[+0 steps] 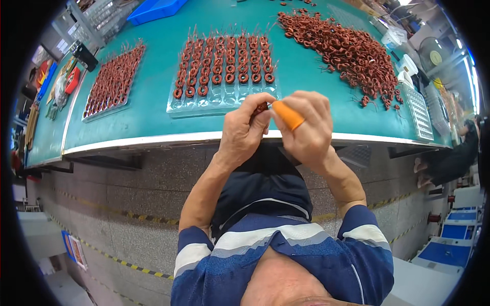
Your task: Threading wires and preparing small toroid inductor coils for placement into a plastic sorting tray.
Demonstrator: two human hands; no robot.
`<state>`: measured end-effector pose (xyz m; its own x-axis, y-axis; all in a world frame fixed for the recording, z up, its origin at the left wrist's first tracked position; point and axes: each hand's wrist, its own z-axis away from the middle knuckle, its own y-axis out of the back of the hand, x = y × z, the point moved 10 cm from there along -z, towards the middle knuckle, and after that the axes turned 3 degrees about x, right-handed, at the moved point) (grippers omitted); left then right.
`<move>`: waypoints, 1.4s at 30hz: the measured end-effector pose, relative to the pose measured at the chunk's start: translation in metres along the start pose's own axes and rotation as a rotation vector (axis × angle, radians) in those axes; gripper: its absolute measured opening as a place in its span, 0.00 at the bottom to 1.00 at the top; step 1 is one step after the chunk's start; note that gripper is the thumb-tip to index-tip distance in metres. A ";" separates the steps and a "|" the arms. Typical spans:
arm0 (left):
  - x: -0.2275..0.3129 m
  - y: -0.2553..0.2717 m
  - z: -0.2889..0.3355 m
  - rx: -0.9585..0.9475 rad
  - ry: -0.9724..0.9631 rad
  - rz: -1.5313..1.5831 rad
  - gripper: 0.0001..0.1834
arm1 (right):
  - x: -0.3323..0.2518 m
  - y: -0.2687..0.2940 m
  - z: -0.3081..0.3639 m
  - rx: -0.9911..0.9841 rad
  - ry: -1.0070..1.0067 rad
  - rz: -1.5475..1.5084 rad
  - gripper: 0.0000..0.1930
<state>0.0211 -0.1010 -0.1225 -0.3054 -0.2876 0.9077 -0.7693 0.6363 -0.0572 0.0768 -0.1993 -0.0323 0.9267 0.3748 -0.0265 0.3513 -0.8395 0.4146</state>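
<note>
My left hand (243, 128) pinches a small reddish-brown toroidal coil (261, 108) just over the table's near edge. Close against it, my right hand (309, 125) wears an orange finger cot (289, 115). Its fingertips press together at the coil's edge, perhaps on a wire end too small to make out. Right behind my hands stands a clear plastic tray (204, 105), its rows filled with upright copper-wired coils (229, 58). The pockets along its near side hold nothing. My fingers hide much of the held coil.
Loose coils form a big heap (347, 48) at the right of the green table (153, 92). A second full coil tray (115, 79) lies to the left. A blue bin (155, 11) sits at the back. Stacked trays (421, 115) stand at the right edge.
</note>
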 end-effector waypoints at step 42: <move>-0.017 0.027 0.024 0.086 0.079 0.253 0.13 | 0.052 -0.105 0.101 -0.228 -1.098 -1.117 0.18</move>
<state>-0.0077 -0.0960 -0.1497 -0.4518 -0.0680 0.8895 -0.7199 0.6167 -0.3185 0.1017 -0.1309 -0.1691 -0.0979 0.1979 -0.9753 0.9613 -0.2346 -0.1441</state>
